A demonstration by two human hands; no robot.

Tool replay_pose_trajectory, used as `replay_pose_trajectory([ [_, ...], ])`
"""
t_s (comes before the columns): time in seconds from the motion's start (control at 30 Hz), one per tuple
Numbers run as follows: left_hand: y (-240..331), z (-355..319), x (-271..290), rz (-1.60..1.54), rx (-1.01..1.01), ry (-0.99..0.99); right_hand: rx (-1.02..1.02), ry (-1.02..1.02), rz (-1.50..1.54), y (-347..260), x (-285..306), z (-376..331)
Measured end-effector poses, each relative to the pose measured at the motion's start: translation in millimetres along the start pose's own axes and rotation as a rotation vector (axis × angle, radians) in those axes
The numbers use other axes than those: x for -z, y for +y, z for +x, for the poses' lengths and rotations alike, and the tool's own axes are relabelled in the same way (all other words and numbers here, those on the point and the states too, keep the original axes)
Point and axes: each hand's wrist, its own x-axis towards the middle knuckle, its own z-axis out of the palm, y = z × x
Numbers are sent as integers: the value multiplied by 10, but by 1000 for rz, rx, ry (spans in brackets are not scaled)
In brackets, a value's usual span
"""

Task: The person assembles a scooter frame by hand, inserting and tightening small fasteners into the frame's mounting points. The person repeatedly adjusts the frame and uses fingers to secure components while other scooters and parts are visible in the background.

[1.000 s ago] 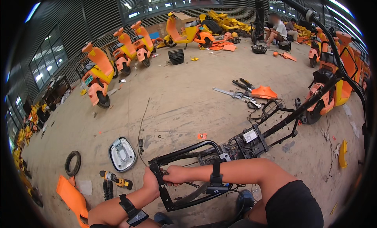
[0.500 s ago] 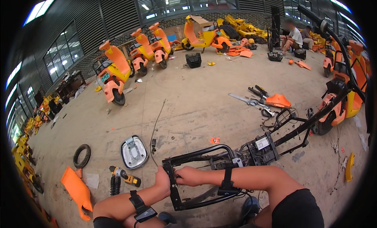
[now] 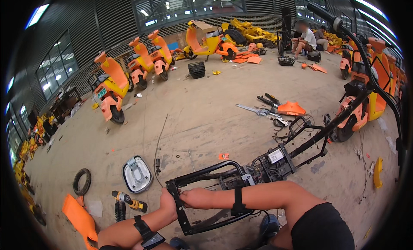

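Note:
A bare black scooter frame (image 3: 206,171) lies across the floor in front of me, its squared end with a perforated crossbar (image 3: 184,220) toward my left. My left hand (image 3: 168,204) presses close to the outer side of that crossbar, fingers bent in. From inside the frame, my right hand (image 3: 197,198) reaches the same bar with its fingers curled tight. Whatever small part sits between the fingers is hidden. Farther along the frame a black box with a pale label (image 3: 275,156) and a bundle of wires are mounted.
Left of the frame lie a yellow-black power drill (image 3: 130,201), a shock absorber (image 3: 120,210), a tire (image 3: 82,182), an orange panel (image 3: 80,215) and a grey-white tray-like cover (image 3: 137,174). Tools (image 3: 262,110) lie beyond. Orange-yellow scooters (image 3: 112,87) stand behind; people sit far right.
The whole view has shifted, so the scene sits a little farther left and higher in the far part. Both hands stay at the crossbar, with only slight finger movement.

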Motion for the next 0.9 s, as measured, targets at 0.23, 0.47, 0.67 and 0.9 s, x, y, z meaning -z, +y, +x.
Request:
replay_pose_trajectory([
  [0.23,-42,155,52,48,-80,-35,-271,138,362,-92,102,-27],
  [0.47,-81,197,77,48,-69,-2,-241,219,422,-136,73,-46],
  [0.67,-59,132,38,65,-23,4,-110,251,330,-28,-81,-62],
  [0.9,-129,278,162,82,-15,-39,-30,175,189,-50,-29,-53],
])
